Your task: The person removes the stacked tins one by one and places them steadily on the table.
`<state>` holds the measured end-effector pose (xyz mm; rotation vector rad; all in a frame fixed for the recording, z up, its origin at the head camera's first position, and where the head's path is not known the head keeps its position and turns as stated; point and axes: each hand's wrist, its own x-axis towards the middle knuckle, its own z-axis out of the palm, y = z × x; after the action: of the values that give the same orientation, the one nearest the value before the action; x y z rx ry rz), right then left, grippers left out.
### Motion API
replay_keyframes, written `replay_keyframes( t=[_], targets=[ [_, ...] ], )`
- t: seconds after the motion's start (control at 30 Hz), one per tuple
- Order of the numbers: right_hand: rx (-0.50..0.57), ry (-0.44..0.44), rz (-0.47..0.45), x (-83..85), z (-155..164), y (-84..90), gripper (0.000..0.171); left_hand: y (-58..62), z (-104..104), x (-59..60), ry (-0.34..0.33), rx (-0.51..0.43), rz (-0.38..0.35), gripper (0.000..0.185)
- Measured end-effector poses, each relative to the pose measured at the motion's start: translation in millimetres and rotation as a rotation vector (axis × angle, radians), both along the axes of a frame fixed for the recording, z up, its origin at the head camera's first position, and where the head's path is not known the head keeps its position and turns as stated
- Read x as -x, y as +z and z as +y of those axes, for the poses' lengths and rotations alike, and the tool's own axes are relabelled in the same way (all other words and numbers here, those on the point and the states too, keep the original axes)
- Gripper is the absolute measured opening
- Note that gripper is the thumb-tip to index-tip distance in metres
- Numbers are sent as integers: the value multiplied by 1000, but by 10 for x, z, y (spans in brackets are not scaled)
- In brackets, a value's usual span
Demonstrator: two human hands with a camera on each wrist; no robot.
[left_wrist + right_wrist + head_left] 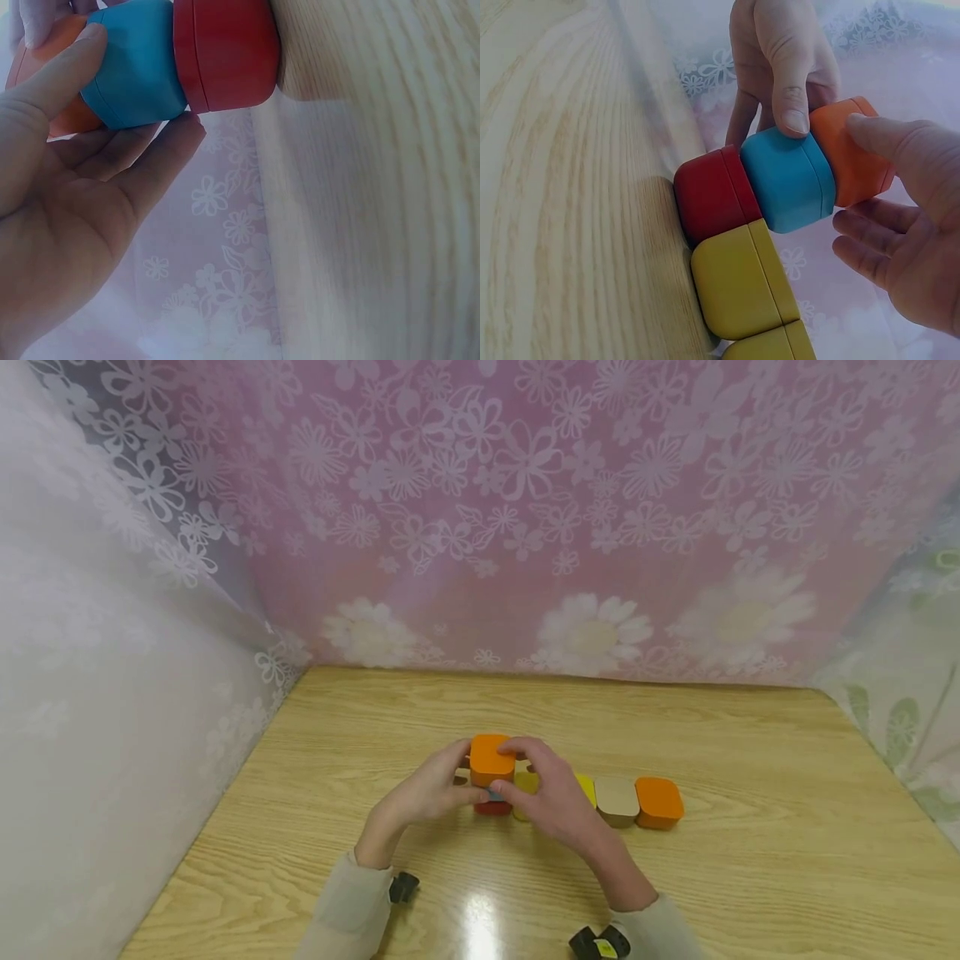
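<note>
Three small rounded boxes with lid seams stand in a stack: a red box [711, 193] at the bottom on the table, a blue box [786, 180] in the middle and an orange box [492, 758] on top. My left hand [427, 789] holds the blue box from the left, its thumb across the line where blue meets orange. From the right, my right hand [551, 793] grips the orange box between thumb and fingers. In the right wrist view the orange box sits slightly askew on the blue one. Part of the red box is hidden behind the hands in the head view.
A row of similar boxes runs right from the red one: a yellow box [742, 283], another yellow box [587, 788], a beige box [617, 802] and an orange box at the end. Flowered cloth [525, 527] hangs behind and beside the wooden table [750, 860].
</note>
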<state>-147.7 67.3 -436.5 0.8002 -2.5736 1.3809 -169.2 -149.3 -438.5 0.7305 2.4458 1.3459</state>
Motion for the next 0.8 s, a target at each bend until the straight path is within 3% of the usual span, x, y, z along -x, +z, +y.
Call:
replay_keyframes(
  t=[0.8],
  targets=[
    [-10, -11, -60, 54, 247, 97, 43, 28, 9, -21, 16, -11, -53, 60]
  ],
)
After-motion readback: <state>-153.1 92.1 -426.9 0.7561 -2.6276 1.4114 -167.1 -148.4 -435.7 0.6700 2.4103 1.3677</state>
